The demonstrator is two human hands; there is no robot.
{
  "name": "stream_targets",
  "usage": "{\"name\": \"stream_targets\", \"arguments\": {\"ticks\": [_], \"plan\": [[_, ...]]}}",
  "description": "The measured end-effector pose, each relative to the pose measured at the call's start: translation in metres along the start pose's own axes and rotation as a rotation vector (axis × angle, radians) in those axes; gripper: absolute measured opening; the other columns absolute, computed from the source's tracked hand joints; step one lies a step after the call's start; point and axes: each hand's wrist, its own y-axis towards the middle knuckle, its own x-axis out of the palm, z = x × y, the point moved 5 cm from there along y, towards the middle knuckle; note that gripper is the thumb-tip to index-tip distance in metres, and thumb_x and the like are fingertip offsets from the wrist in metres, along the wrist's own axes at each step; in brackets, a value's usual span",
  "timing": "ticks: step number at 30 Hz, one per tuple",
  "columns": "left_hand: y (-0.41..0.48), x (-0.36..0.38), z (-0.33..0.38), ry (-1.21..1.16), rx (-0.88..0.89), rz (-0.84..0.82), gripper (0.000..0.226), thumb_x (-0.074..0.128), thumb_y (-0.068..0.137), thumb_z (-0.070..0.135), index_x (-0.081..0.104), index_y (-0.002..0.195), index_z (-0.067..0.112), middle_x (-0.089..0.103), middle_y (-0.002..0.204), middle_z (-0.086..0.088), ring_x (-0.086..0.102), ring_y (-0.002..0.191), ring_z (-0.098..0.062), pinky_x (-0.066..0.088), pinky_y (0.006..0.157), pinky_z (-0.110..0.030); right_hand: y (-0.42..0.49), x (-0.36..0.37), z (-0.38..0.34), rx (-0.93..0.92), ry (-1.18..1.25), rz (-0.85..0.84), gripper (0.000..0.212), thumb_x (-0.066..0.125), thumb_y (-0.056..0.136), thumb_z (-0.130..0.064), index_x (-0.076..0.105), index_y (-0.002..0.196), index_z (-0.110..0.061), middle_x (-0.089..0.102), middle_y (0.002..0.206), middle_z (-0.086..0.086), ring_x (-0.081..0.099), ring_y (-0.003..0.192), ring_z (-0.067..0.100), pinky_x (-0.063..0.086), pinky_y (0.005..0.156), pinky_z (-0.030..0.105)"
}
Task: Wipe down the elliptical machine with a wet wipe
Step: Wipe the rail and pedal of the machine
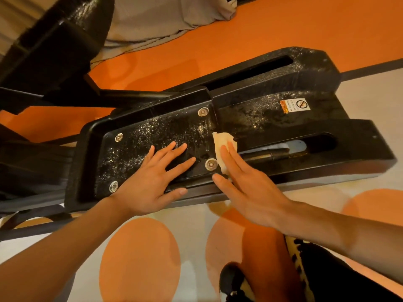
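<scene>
Pressing the wet wipe flat against the black elliptical machine, the right hand is working at the right end of the foot pedal, its fingers lying straight and close together on top of the wipe, not curling round it. The left hand is bracing on the pedal plate, fingers spread flat and holding nothing. The pedal's long axis is running left to right, and most of the pale speckled dust is lying leftward of the wipe, under and beyond the left hand. The right hand is nearer, so the next stroke probably means sweeping left along that axis once the left hand is lifting clear.
</scene>
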Motion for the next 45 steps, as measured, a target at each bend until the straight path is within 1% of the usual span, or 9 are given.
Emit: {"name": "stream_targets", "arguments": {"ticks": [5, 10, 15, 22, 29, 36, 40, 42, 45], "plan": [[0.0, 0.002, -0.002, -0.004, -0.005, -0.017, 0.071, 0.024, 0.101, 0.074, 0.014, 0.164, 0.042, -0.001, 0.175, 0.003, -0.013, 0.16, -0.019, 0.0, 0.127, -0.064, 0.053, -0.021, -0.002, 0.069, 0.026, 0.066, 0.082, 0.018, 0.099, -0.067, -0.003, 0.164, -0.023, -0.009, 0.172, -0.003, 0.021, 0.155, 0.023, 0.023, 0.122, 0.035], [-0.001, 0.003, 0.0, -0.018, 0.012, 0.023, 0.074, 0.025, 0.102, 0.075, 0.021, 0.165, 0.036, 0.006, 0.175, -0.001, -0.007, 0.161, -0.025, 0.002, 0.125, -0.066, 0.106, -0.036, -0.003, -0.063, 0.008, 0.205, 0.091, 0.009, 0.091, -0.075, 0.008, 0.165, -0.021, -0.008, 0.172, -0.004, 0.053, 0.13, 0.024, 0.044, 0.093, 0.03], [-0.001, 0.006, 0.001, 0.039, 0.02, 0.043, 0.075, 0.027, 0.102, 0.073, 0.021, 0.165, 0.032, 0.008, 0.175, -0.006, -0.003, 0.161, -0.032, 0.003, 0.124, -0.069, 0.093, -0.031, 0.011, -0.121, 0.019, 0.204, 0.099, 0.007, 0.086, -0.081, 0.008, 0.165, -0.021, -0.01, 0.171, -0.014, 0.02, 0.151, 0.006, 0.029, 0.117, 0.025], [0.001, 0.002, 0.003, 0.133, 0.051, 0.006, 0.077, 0.028, 0.101, 0.075, 0.031, 0.162, 0.028, 0.022, 0.171, -0.013, 0.015, 0.158, -0.041, 0.016, 0.118, -0.077, 0.026, 0.006, -0.001, 0.053, 0.215, 0.121, 0.079, 0.015, 0.098, -0.071, 0.0, 0.162, -0.028, -0.013, 0.163, -0.024, -0.002, 0.135, -0.024, 0.009, 0.105, -0.006], [-0.001, -0.003, 0.003, 0.115, 0.033, 0.088, 0.076, 0.03, 0.101, 0.075, 0.037, 0.161, 0.029, 0.027, 0.17, -0.009, 0.017, 0.159, -0.037, 0.004, 0.122, -0.071, 0.094, -0.028, -0.005, 0.172, 0.371, 0.166, 0.071, 0.007, 0.097, -0.069, -0.008, 0.161, -0.043, 0.001, 0.171, -0.015, 0.023, 0.136, -0.004, 0.021, 0.114, 0.023], [-0.001, 0.0, 0.001, 0.093, 0.004, 0.123, 0.077, 0.029, 0.1, 0.078, 0.036, 0.161, 0.031, 0.028, 0.169, -0.006, 0.015, 0.159, -0.031, 0.004, 0.124, -0.069, 0.053, 0.011, -0.01, 0.212, 0.633, 0.294, 0.056, 0.017, 0.108, -0.052, -0.006, 0.159, -0.044, 0.005, 0.167, -0.022, 0.016, 0.132, -0.031, 0.015, 0.103, -0.007], [-0.001, 0.001, 0.0, 0.096, 0.006, 0.127, 0.077, 0.029, 0.1, 0.077, 0.038, 0.16, 0.03, 0.028, 0.169, -0.007, 0.016, 0.159, -0.03, 0.01, 0.122, -0.071, 0.036, 0.021, -0.014, 0.29, 0.647, 0.252, 0.055, 0.031, 0.111, -0.038, 0.01, 0.16, -0.023, 0.036, 0.154, -0.002, 0.045, 0.106, -0.008, 0.034, 0.069, -0.008], [-0.002, 0.001, -0.001, 0.083, 0.001, 0.141, 0.077, 0.03, 0.1, 0.077, 0.038, 0.16, 0.03, 0.027, 0.169, -0.008, 0.016, 0.159, -0.03, 0.009, 0.123, -0.07, 0.03, 0.026, -0.009, 0.218, 0.571, 0.296, 0.072, 0.045, 0.101, -0.059, 0.012, 0.158, -0.03, 0.031, 0.156, -0.012, 0.041, 0.115, -0.011, 0.035, 0.078, -0.009], [0.0, 0.001, -0.001, 0.068, -0.001, 0.16, 0.075, 0.031, 0.1, 0.075, 0.039, 0.16, 0.029, 0.03, 0.169, -0.008, 0.019, 0.158, -0.03, 0.009, 0.123, -0.071, 0.043, 0.02, 0.0, 0.041, 0.532, 0.278, 0.054, 0.03, 0.112, -0.037, 0.001, 0.156, -0.041, 0.009, 0.168, -0.013, 0.017, 0.144, -0.014, 0.017, 0.114, 0.002]]}}
